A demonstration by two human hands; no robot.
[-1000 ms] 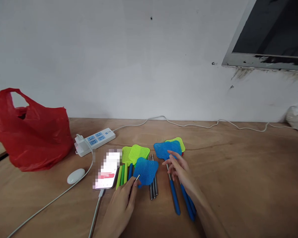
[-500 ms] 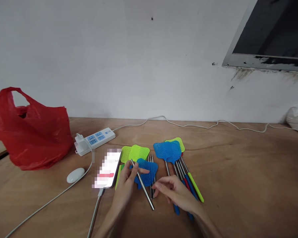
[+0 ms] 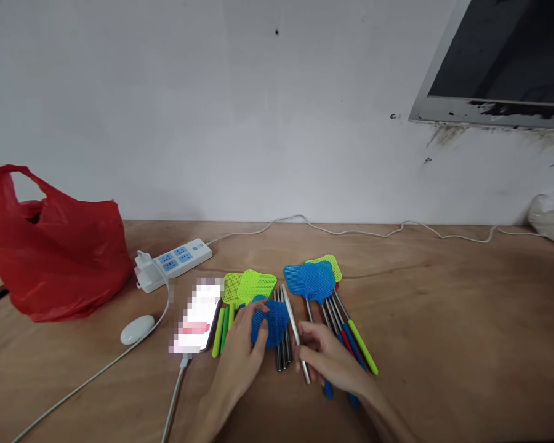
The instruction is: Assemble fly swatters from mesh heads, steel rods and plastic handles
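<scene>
Metal rod [image 3: 295,332] lies between both hands, right hand [image 3: 327,360] gripping.

Two bare hands [image 3: 244,363], forearms without sleeves

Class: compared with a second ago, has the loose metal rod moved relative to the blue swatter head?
Yes. The metal rod has gone from the left hand, left of the blue swatter head, to its right, in the right hand.

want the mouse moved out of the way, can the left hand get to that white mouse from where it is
Probably yes. The left hand rests on the blue swatter head; the white mouse lies further left on the table. Only the phone and a white cable lie between, both flat.
</scene>
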